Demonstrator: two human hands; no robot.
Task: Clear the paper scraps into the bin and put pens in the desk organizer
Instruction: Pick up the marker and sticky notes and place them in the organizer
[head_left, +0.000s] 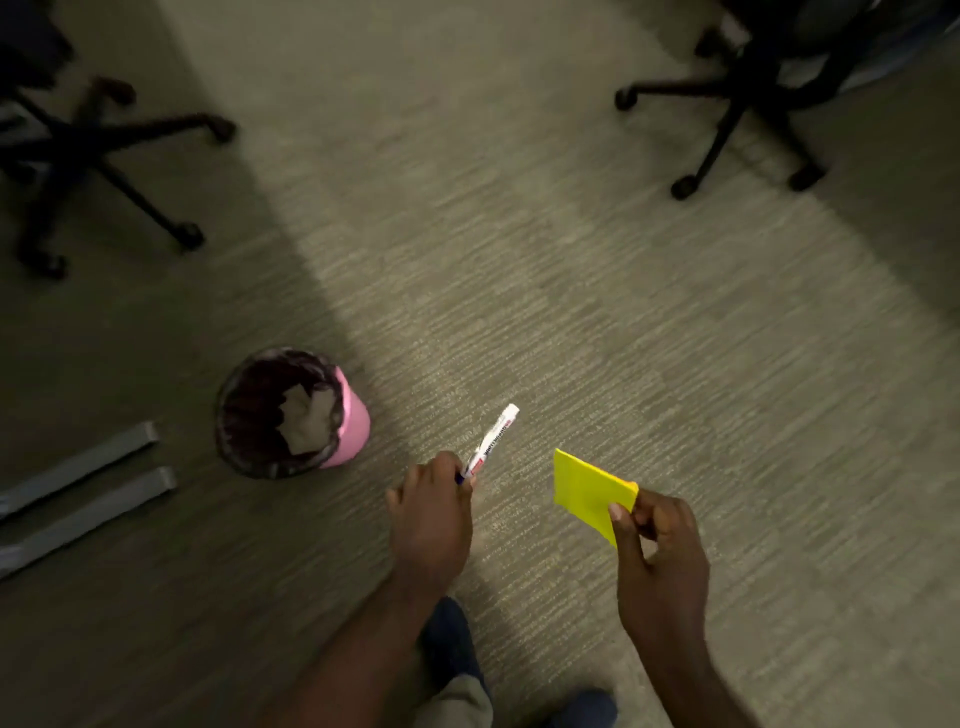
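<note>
I am looking down at a carpeted floor. My left hand (432, 512) grips a white marker pen (492, 440) by its lower end, and the pen points up and to the right. My right hand (657, 558) pinches a yellow paper (587, 491) by its right corner between thumb and fingers. A pink bin (353, 421) with a dark liner stands on the floor to the left of my left hand. Crumpled pale paper (305, 420) lies inside it. No desk organizer is in view.
A black office chair base (111, 156) with castors stands at the upper left and another (737, 109) at the upper right. Two grey flat bars (83, 488) lie on the floor at the left edge. My feet (452, 639) show at the bottom.
</note>
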